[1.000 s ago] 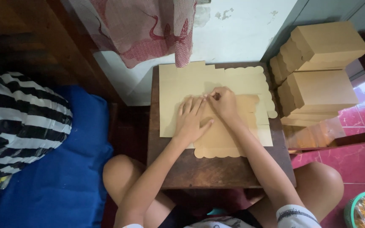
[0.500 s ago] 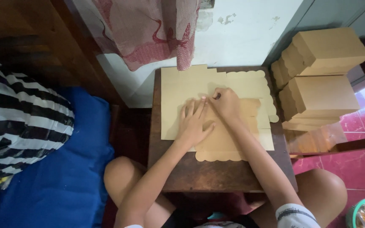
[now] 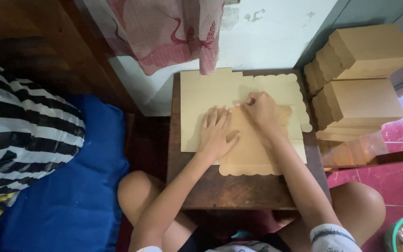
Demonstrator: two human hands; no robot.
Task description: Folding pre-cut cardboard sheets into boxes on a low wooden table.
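Observation:
A flat tan cardboard box blank (image 3: 248,156) with scalloped edges lies on a stack of similar sheets (image 3: 197,93) on a small dark wooden table (image 3: 229,191). My left hand (image 3: 218,133) presses flat on the blank, fingers spread. My right hand (image 3: 260,109) sits just beyond it with fingers curled, pinching a fold of the cardboard near the blank's far edge.
Stacks of folded tan cardboard boxes (image 3: 360,84) stand to the right of the table. A blue cushion (image 3: 71,200) and a black-and-white striped cloth (image 3: 19,130) lie on the left. A pink patterned cloth (image 3: 169,32) hangs on the white wall. My knees flank the table.
Both hands have stayed on the blank with only slight shifts of the fingers; the view has moved a little.

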